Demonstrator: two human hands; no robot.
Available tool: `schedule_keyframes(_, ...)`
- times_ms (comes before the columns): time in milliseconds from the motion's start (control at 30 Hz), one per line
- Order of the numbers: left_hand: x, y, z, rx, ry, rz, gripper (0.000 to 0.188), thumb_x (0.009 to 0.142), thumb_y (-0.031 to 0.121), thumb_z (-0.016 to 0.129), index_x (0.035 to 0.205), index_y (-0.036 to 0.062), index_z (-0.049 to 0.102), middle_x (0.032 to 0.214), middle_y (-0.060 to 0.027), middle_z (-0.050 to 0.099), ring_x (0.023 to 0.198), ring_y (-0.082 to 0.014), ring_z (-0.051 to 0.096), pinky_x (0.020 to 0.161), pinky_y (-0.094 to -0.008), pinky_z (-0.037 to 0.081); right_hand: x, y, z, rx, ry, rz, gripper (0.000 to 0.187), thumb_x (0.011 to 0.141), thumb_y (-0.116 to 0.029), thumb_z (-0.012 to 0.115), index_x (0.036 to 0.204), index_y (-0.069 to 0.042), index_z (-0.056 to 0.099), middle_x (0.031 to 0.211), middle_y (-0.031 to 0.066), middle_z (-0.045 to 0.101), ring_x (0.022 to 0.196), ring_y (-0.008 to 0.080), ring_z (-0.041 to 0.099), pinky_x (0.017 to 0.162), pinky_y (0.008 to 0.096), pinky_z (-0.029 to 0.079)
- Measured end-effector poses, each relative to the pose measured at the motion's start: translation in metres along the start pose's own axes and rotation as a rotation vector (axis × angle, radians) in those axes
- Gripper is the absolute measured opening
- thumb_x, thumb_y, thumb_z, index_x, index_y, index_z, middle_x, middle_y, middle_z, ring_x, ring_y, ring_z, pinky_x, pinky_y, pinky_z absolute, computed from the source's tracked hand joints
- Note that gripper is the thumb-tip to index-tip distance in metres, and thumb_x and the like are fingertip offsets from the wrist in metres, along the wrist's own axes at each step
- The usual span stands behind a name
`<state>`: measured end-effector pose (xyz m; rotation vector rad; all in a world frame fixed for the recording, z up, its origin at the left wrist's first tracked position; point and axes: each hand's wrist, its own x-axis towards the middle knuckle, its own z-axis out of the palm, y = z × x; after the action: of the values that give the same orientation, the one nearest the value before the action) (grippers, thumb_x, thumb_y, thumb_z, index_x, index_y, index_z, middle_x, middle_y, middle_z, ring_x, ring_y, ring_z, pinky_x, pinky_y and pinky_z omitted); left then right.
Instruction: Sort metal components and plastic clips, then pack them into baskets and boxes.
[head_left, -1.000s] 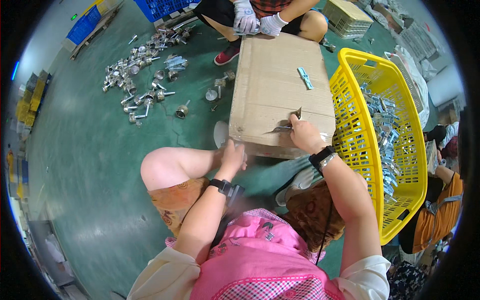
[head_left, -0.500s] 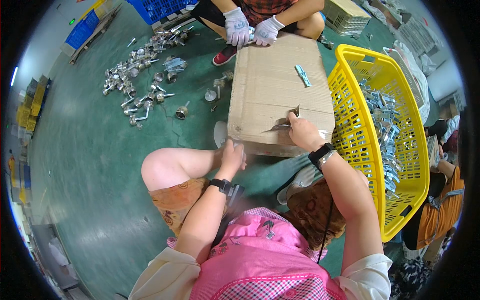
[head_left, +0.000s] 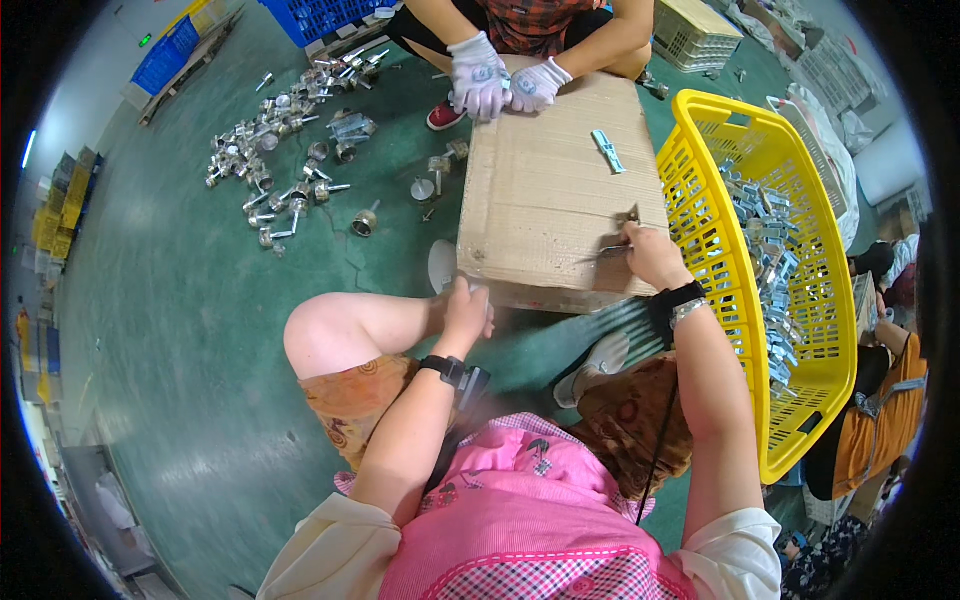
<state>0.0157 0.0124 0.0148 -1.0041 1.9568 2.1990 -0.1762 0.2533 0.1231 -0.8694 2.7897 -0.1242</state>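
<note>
A cardboard box (head_left: pixel 550 170) stands in front of me. Over its near right part, my right hand (head_left: pixel 657 258) pinches a thin, dark metal piece (head_left: pixel 632 217), mostly hidden by the fingers. My left hand (head_left: pixel 467 312) is closed by the box's near left corner, beside my bent knee; anything inside it is hidden. On the box top lies a narrow, pale blue-green metal piece (head_left: pixel 607 152). Across the box, a co-worker's gloved hands (head_left: pixel 505 85) are together at its far edge, around something small that I cannot make out.
A yellow basket (head_left: pixel 708 250) with many silvery metal pieces (head_left: pixel 765 260) stands right of the box. Metal cups with stems (head_left: pixel 297 200) lie scattered on the green floor at left. A blue crate (head_left: pixel 320 18) sits behind. Another person in orange (head_left: pixel 880 420) is at far right.
My right hand has moved right over the box top with the dark piece. The co-worker's gloved hands have shifted slightly down toward the box. My left hand stays put.
</note>
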Motion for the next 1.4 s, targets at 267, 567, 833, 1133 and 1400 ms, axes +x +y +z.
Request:
schedule_keyframes(267, 0.001, -0.002, 0.002, -0.022, 0.002, -0.007, 0.019, 0.089, 0.017, 0.043, 0.104, 0.0083, 0.034, 0.057, -0.0107, 0.047, 0.034, -0.0206, 0.044, 0.032, -0.0335, 0.038, -0.004, 0.011, 0.017, -0.073, 0.062, 0.1, 0.016, 0.082, -0.005, 0.046, 0.097, -0.003, 0.05, 0.086, 0.0199, 0.064, 0.085, 0.0364, 0.063, 0.072, 0.0447, 0.051)
schedule_keyframes(567, 0.001, -0.004, -0.002, -0.03, -0.027, 0.024, 0.027, 0.089, 0.018, 0.044, 0.104, -0.0025, 0.034, 0.058, -0.0124, 0.052, 0.038, -0.0221, 0.05, 0.033, -0.0335, 0.042, -0.002, 0.01, 0.016, -0.087, 0.055, 0.092, 0.018, 0.081, -0.005, 0.046, 0.098, -0.001, 0.051, 0.087, 0.0199, 0.064, 0.084, 0.0351, 0.064, 0.071, 0.0429, 0.053)
schedule_keyframes(833, -0.001, 0.0, 0.0, -0.012, -0.018, 0.054, 0.025, 0.089, 0.017, 0.044, 0.102, -0.0026, 0.035, 0.058, -0.0133, 0.052, 0.037, -0.0229, 0.051, 0.033, -0.0341, 0.042, -0.003, 0.012, 0.019, -0.073, 0.059, 0.093, 0.019, 0.081, -0.005, 0.046, 0.098, -0.001, 0.052, 0.088, 0.0212, 0.064, 0.084, 0.0361, 0.064, 0.071, 0.0435, 0.053)
schedule_keyframes(1133, 0.001, -0.008, 0.001, -0.037, -0.006, 0.057, 0.019, 0.089, 0.016, 0.041, 0.105, 0.0081, 0.036, 0.057, -0.011, 0.047, 0.034, -0.0206, 0.044, 0.031, -0.0332, 0.036, -0.001, 0.013, 0.022, -0.04, 0.052, 0.098, 0.022, 0.078, -0.005, 0.053, 0.099, 0.001, 0.047, 0.085, 0.0232, 0.062, 0.084, 0.0379, 0.062, 0.071, 0.0458, 0.051)
schedule_keyframes(1400, 0.003, -0.009, 0.0, -0.031, 0.003, 0.043, 0.018, 0.089, 0.017, 0.041, 0.104, 0.0084, 0.036, 0.057, -0.0109, 0.047, 0.034, -0.0205, 0.044, 0.03, -0.0332, 0.036, -0.001, 0.012, 0.021, -0.07, 0.053, 0.105, 0.018, 0.081, -0.006, 0.047, 0.097, -0.001, 0.051, 0.086, 0.0206, 0.065, 0.083, 0.0367, 0.064, 0.07, 0.0443, 0.053)
